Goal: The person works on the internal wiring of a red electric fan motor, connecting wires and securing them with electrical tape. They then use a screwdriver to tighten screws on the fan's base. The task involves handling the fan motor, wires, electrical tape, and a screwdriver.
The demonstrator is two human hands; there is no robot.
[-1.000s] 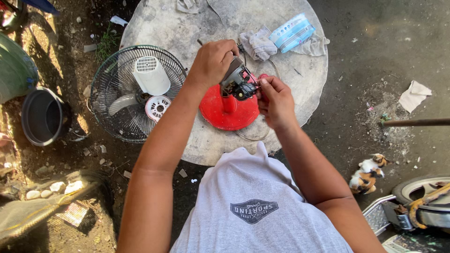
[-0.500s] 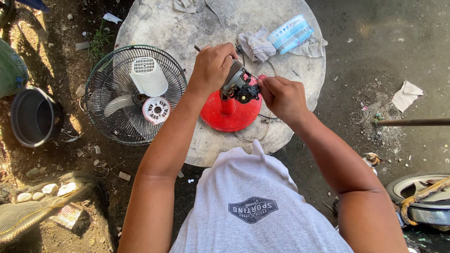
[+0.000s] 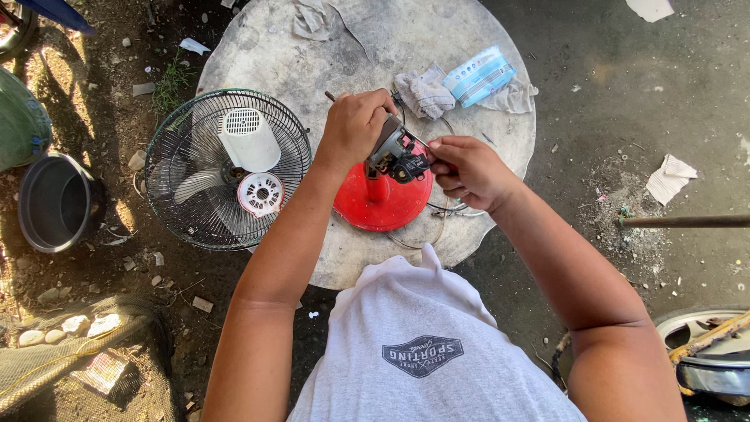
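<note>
At the bottom of the frame a white T-shirt (image 3: 426,344) with a dark chest patch fills the near view, and both bare forearms rise from it toward the centre. The left hand (image 3: 355,125) is curled shut over the top of a small fan motor (image 3: 398,154), with what looks like a thin tool handle sticking out past its knuckles toward the upper left, though the view is too small to be sure. The right hand (image 3: 466,170) is closed in a pinch at the motor's right side, fingertips touching it. The motor sits just above centre, on a short red post rising from a round red base (image 3: 383,203), which rests on the near part of a round grey stone bench (image 3: 312,47). Thin wires trail from the base toward the bench's lower right edge. Left of the base, a black wire fan guard (image 3: 226,168) leans over the bench edge, holding a pale blade, a white motor cover (image 3: 248,139) and a round white cap. Farther up, right of centre, lie a grey rag (image 3: 424,94) and a blue-and-white packet (image 3: 478,76). On the ground at the far left stands a dark bucket (image 3: 56,203).
</note>
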